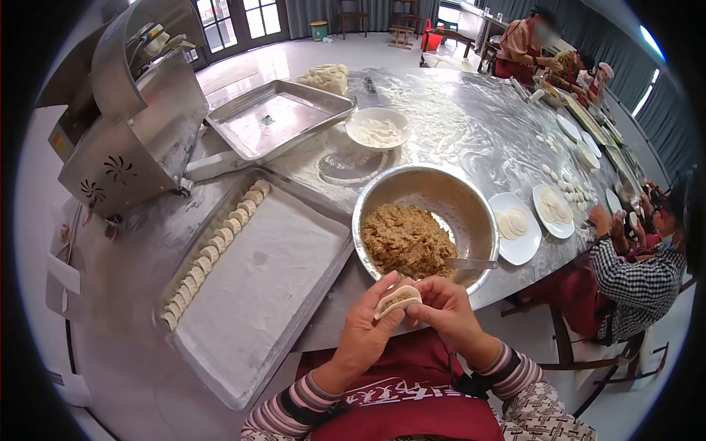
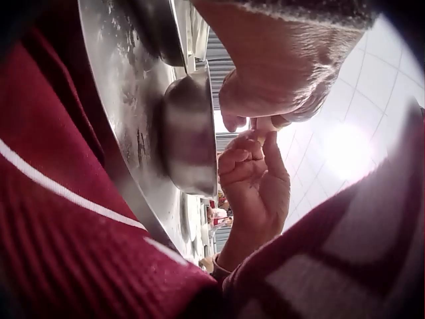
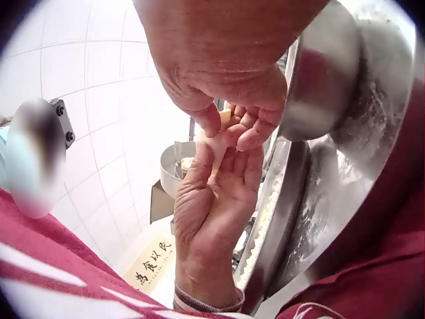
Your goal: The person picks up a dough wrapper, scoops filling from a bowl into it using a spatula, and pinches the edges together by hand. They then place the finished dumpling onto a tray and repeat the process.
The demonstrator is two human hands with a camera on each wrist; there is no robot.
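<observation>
A half-folded dumpling [image 1: 398, 300], its wrapper folded up around brown filling, is held between both hands at the near edge of the bowl. My left hand [image 1: 368, 323] grips its left side, thumb in front and fingers behind. On the opposite end, the thumb and fingertips of my right hand [image 1: 444, 312] pinch the wrapper's edge. Just beyond them stands a steel bowl [image 1: 487, 209] with minced filling [image 1: 404, 239] and a flat metal utensil [image 1: 471, 263] lying across its rim. In both wrist views the fingers hide most of the dumpling.
Left of the bowl, a lined tray [image 1: 257, 301] carries a row of folded dumplings [image 1: 213, 253]. Plates of round wrappers [image 1: 512, 222] sit at the right. Behind are a flour bowl [image 1: 378, 129], a metal tray [image 1: 279, 117] and dough [image 1: 323, 78]. A steel machine [image 1: 140, 140] stands far left; other people sit right.
</observation>
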